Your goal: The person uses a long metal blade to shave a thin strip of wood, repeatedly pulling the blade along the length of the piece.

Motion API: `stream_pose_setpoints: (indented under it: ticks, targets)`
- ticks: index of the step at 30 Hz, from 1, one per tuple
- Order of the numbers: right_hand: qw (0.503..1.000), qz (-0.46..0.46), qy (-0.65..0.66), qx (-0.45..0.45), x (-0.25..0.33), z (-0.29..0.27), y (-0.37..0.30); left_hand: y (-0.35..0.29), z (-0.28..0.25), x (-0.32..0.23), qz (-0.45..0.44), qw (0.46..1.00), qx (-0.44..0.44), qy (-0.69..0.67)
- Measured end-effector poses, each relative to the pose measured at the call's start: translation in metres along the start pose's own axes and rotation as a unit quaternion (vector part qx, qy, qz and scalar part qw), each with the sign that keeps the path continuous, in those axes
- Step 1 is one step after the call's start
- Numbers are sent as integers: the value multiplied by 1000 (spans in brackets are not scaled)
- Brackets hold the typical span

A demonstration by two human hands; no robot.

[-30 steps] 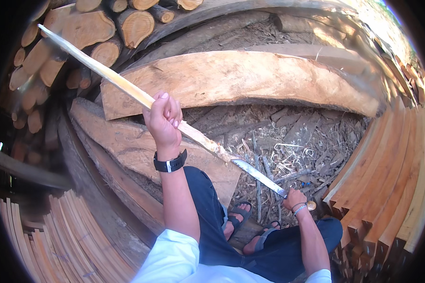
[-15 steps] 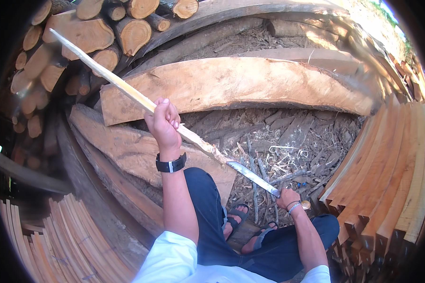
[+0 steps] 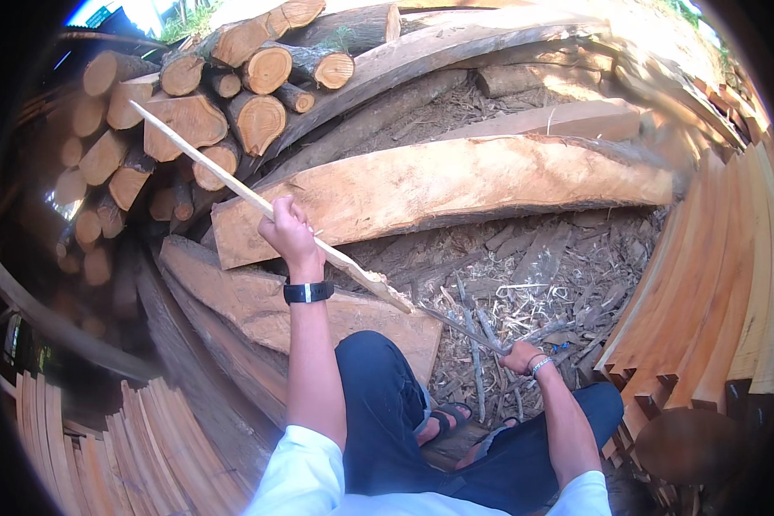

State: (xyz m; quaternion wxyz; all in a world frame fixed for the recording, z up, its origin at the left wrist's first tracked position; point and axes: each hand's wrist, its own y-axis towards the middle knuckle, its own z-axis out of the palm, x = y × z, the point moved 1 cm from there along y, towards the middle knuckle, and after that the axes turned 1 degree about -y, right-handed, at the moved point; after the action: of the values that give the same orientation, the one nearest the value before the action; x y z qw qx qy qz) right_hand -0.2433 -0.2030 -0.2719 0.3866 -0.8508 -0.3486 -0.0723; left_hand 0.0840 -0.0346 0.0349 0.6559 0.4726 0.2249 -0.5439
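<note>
My left hand grips a long pale wooden stick near its middle, held slanting up to the far left. A black watch sits on that wrist. My right hand holds the handle of a long knife, low at the right above the ground. The blade tip meets the stick's lower, rough end, where bark and shavings curl. My knees in dark trousers lie below both hands.
A stack of cut logs rises at the far left. Broad rough slabs lie ahead. Thin planks lean at the right, more slats at the lower left. Wood chips and shavings cover the ground by my sandalled feet.
The stick has slid up and away through the view, its far end rising toward the logs. The right hand with the knife has drawn back toward me, the blade now at the stick's lower end.
</note>
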Motion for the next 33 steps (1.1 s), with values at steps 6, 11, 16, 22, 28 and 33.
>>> stream_pose_setpoints:
  ticks: [6, 11, 16, 22, 28, 33]
  targets:
    - [990, -4, 140, -14, 10, -16, -22, -10, -3, 2, 12, 1000, 11, 20]
    - [973, -36, 179, -140, 32, -15, -53, -18, -16, 40, 24, 999, 11, 32]
    - [968, -36, 200, -147, 68, -2, -66, -10, -25, 45, 29, 999, 22, 19]
    - [959, 17, 281, -31, 140, 59, -56, -4, -46, 26, -14, 999, -45, -13]
    - [934, -40, 351, -55, 188, 102, -40, 16, -99, 26, -33, 996, -72, -29]
    - [952, -29, 298, -69, 185, 128, -17, 23, -131, 24, -41, 993, -77, -76]
